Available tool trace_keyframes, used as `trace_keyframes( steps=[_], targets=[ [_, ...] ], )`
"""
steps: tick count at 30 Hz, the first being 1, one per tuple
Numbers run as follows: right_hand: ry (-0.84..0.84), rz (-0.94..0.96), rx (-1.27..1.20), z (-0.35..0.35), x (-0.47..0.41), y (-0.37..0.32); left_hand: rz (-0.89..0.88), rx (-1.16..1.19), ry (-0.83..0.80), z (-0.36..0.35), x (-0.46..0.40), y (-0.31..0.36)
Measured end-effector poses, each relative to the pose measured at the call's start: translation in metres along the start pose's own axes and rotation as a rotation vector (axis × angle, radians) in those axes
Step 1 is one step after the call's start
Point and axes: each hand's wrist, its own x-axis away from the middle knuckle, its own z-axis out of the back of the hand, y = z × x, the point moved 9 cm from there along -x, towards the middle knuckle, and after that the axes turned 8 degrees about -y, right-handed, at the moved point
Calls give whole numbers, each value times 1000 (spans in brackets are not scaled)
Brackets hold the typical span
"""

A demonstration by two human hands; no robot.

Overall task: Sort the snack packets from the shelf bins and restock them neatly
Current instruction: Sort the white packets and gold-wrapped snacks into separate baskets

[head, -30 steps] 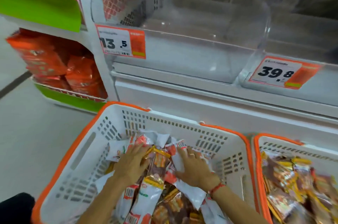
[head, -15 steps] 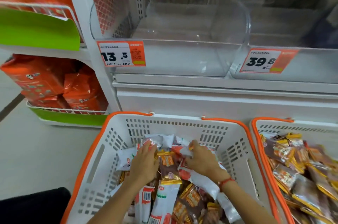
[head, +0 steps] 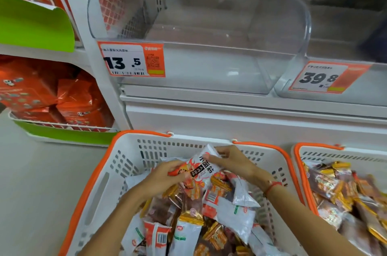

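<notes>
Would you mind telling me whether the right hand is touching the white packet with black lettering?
Touching. The head view shows the right hand pinching the top end of the white packet, while the left hand holds its lower end.

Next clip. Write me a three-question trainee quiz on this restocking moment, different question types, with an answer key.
1. True or false: the clear bin tagged 13.5 already holds packets.
2. Which hands grip the white-and-red packet? A) left hand only B) right hand only C) both
3. Fill in: the basket under the hands has an ___ rim.

Key: 1 false; 2 C; 3 orange
</notes>
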Motion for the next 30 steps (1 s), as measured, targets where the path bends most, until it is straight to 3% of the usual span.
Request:
trace_keyframes(
  steps=[5,10,12,15,19,21,24,30],
  targets=[
    [144,159,138,14,0,-12,60,111,-120,-12,-10,9],
    [123,114,100,14,14,-15,24,112,-70,-19,-4,30],
    [173,40,121,13,24,1,20,112,35,-14,4,29],
    [202,-8,564,2,49,18,36,133,223,5,20,26],
    [-190,-177,1079,-54,68,67,41,58,258,11,33,49],
    [-220,-253,1247,-68,76,87,17,65,215,3,32,64],
    [-67,-223,1253,-67,84,88,5,164,201,-8,39,71],
    [48,-113,1084,-34,82,57,54,303,282,-13,59,50]
  ],
)
